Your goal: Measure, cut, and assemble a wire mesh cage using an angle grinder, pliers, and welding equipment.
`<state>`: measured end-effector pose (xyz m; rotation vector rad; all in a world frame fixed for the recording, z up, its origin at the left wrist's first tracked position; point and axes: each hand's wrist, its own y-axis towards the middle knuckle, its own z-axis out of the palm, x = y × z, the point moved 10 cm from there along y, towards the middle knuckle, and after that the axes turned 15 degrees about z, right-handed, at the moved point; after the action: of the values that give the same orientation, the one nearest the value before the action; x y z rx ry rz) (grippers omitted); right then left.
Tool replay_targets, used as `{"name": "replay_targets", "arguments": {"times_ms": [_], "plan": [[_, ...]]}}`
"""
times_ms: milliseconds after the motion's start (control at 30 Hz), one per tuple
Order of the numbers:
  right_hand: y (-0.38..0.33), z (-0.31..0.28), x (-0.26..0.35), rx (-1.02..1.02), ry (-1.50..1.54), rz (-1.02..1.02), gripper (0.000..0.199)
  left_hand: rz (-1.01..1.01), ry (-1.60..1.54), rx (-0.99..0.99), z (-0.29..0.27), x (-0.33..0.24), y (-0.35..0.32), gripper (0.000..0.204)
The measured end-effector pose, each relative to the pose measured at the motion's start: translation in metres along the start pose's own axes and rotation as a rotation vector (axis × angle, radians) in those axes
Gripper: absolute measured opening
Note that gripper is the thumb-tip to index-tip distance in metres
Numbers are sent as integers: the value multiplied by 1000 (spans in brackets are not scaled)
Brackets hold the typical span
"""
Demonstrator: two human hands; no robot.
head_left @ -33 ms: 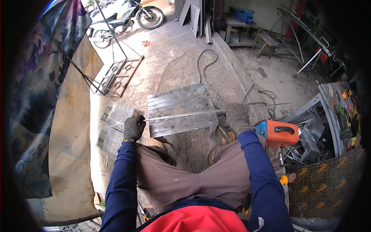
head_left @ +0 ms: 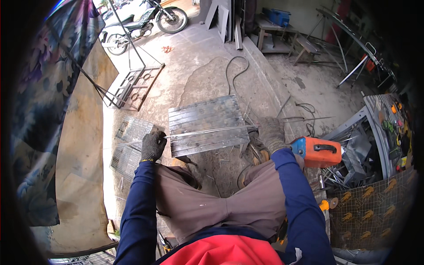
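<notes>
A bundle of thin metal rods (head_left: 207,131) stretches across a low slatted metal table (head_left: 205,114). My left hand (head_left: 153,145), in a dark grey knit glove, is closed round the rods just past the table's left edge, and their ends stick out beyond it. On the right, my right hand (head_left: 270,134), gloved too, grips the same rods past the other edge; its fingers are partly hidden behind the back of the hand. The rods lie level, close over the slats; whether they touch them I cannot tell.
An orange and blue machine with a black handle (head_left: 326,148) stands beside my right forearm. Wire mesh panels (head_left: 128,150) lie left of the table. A metal grille (head_left: 140,86), a black cable (head_left: 229,73) and a motorcycle (head_left: 145,22) are farther off. Metal scraps (head_left: 353,152) fill the right.
</notes>
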<state>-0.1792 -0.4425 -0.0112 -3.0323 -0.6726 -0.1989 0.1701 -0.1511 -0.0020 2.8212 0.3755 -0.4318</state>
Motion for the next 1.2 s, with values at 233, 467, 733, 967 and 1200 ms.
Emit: {"name": "replay_targets", "arguments": {"times_ms": [233,467,733,967,1200], "plan": [[-10,40,-15,167,-146,95,43,-74,149,390,56,37,-28,37],[-5,38,1,87,-171,30,37,-123,-31,460,68,48,-28,34],[-3,-16,-1,-129,-40,-28,33,-68,-118,273,52,58,1,36],[-9,30,-12,95,-120,81,34,-60,-197,334,88,92,-20,46],[-2,26,-3,110,-43,28,33,-93,-256,286,75,96,-18,37]]}}
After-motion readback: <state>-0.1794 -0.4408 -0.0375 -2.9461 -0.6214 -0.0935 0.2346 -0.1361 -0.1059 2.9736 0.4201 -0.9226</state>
